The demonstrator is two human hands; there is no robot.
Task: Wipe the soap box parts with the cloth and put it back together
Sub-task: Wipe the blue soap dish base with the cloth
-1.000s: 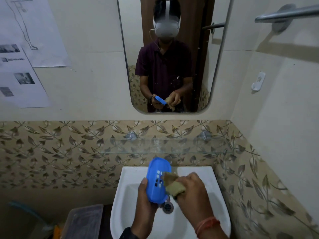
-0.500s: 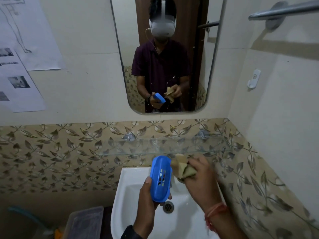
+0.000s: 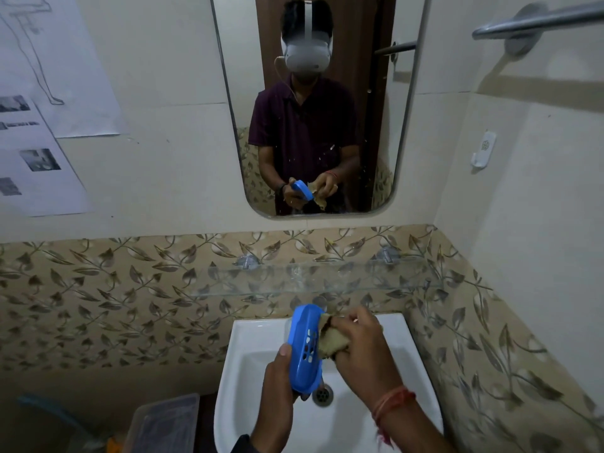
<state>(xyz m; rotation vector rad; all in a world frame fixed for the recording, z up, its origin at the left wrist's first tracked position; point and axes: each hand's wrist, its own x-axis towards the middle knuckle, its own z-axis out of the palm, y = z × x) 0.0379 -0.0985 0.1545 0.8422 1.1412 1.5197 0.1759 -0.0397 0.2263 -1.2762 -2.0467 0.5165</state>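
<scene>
In my left hand [image 3: 276,392] the blue soap box part [image 3: 305,346] looks like smooth, slightly glossy plastic. The tan cloth [image 3: 331,341] bunched in my right hand [image 3: 362,358] is matt and rough. The white sink [image 3: 421,371] shines like glazed ceramic under a clear glass shelf [image 3: 310,279].

The left hand [image 3: 277,384] holds the soap box part [image 3: 305,346] on edge above the sink [image 3: 395,361], with the drain [image 3: 322,394] just below its lower end. To its right, the right hand [image 3: 362,351] presses the cloth [image 3: 331,340] against the part's right side. Behind and above the sink a glass shelf [image 3: 313,277] runs along the wall, the mirror [image 3: 313,103] hangs above that, papers [image 3: 42,103] are on the wall to the left, a bar [image 3: 536,22] is at upper right, and a tub [image 3: 165,423] sits left of the sink.
</scene>
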